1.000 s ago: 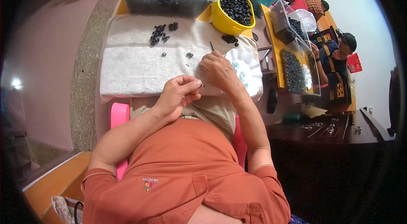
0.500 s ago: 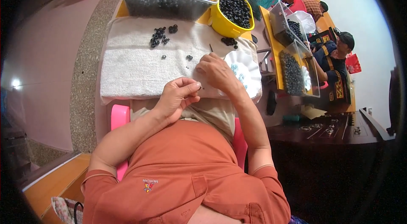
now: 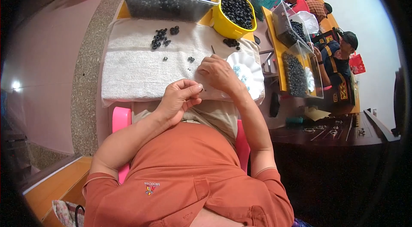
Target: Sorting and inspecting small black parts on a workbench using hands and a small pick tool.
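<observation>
My left hand is closed in a pinch above the near edge of a white towel. A tiny dark piece shows at its fingertips, too small to name. My right hand rests just beyond it, fingers curled down to the towel; what they hold, if anything, is hidden. Beyond those fingers a thin dark stick shows; whether it is held I cannot tell. Small black bead-like pieces lie in a loose group farther off, with a few smaller ones nearer. Beside my right hand is a white scalloped plate with blue marks.
Across the towel's far side stand a clear bin and a yellow tub, both full of black pieces. More black pieces lie beside the tub. To the right, a co-worker sits at another table with clear bins.
My hands keep nearly the same pose and place. The co-worker on the right has raised a forearm slightly.
</observation>
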`<act>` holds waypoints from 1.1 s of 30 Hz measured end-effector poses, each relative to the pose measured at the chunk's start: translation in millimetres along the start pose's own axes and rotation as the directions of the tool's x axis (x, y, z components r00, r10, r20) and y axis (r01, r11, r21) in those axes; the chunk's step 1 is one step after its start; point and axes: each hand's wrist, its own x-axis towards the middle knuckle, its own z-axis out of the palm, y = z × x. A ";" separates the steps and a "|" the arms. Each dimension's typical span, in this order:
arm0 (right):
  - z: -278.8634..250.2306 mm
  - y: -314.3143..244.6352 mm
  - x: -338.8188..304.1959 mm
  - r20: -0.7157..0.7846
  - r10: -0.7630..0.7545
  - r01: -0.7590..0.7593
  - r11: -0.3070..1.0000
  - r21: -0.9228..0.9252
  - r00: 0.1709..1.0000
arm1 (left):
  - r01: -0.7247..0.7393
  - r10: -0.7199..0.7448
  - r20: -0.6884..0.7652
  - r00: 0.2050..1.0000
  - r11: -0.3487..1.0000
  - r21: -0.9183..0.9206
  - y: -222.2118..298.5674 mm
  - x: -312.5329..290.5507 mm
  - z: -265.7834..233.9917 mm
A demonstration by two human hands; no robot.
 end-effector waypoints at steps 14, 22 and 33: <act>-10.5 -17.1 -14.8 0.056 0.350 -0.321 0.767 0.556 0.935 | -0.009 0.009 -0.012 1.000 1.000 0.003 4.7 -0.4 0.5; -4.6 -28.3 -43.0 0.162 0.305 -0.190 0.063 0.980 0.938 | -0.052 0.051 0.022 0.998 0.997 0.058 7.0 -1.6 3.1; 6.0 -27.3 -48.4 0.211 0.288 -0.201 -0.063 0.978 0.934 | -0.078 0.072 0.062 0.995 0.991 0.109 6.1 -4.3 5.8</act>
